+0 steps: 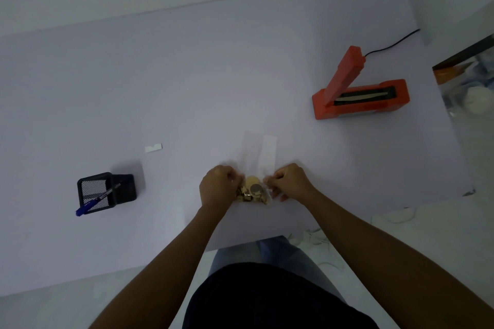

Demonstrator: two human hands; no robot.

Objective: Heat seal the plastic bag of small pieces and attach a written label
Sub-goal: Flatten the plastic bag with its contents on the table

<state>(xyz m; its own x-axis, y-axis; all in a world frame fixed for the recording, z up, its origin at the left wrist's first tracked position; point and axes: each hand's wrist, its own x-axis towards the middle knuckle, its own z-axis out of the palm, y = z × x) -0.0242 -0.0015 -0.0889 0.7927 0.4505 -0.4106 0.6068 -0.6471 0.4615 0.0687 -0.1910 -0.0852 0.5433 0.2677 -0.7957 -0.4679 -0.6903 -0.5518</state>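
Note:
A clear plastic bag (254,191) with small tan and grey pieces lies on the white table near the front edge. Its empty upper part (260,153) stretches away from me. My left hand (218,186) pinches the bag's left side and my right hand (290,181) pinches its right side, both with fingers closed on the plastic. The orange heat sealer (359,97) sits at the right with its arm raised. A small white label (153,147) lies left of the bag. A blue pen (92,201) leans in a black mesh holder (105,191).
The sealer's black cord (393,43) runs off toward the back right. Beyond the table's right edge (454,141) lie a shiny foil-like sheet and clutter (470,82). White cables (315,237) lie on the floor by my legs.

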